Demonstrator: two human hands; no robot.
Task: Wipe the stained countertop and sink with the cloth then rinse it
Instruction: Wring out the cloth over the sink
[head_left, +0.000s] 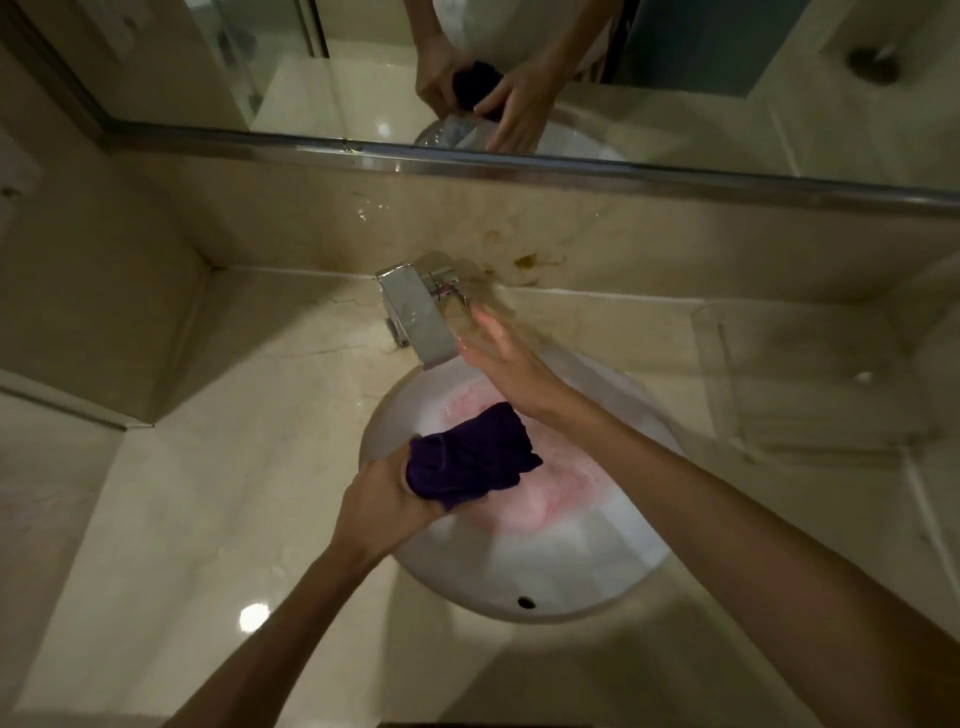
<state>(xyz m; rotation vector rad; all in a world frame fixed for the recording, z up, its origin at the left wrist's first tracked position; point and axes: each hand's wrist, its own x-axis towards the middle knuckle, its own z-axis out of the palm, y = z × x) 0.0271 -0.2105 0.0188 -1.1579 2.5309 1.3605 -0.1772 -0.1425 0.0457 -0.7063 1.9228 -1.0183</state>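
Observation:
A dark purple cloth hangs bunched over the white round sink, gripped at its left end by my left hand. Pinkish foamy water lies in the basin under the cloth. My right hand is blurred, fingers spread and empty, just right of the chrome faucet and close to its handle. The beige marble countertop surrounds the sink. Brown stains mark the backsplash behind the faucet.
A mirror with a metal frame runs along the wall above the backsplash and reflects both hands and the cloth. A wall corner closes the counter on the left. A clear tray or shelf sits on the counter at right.

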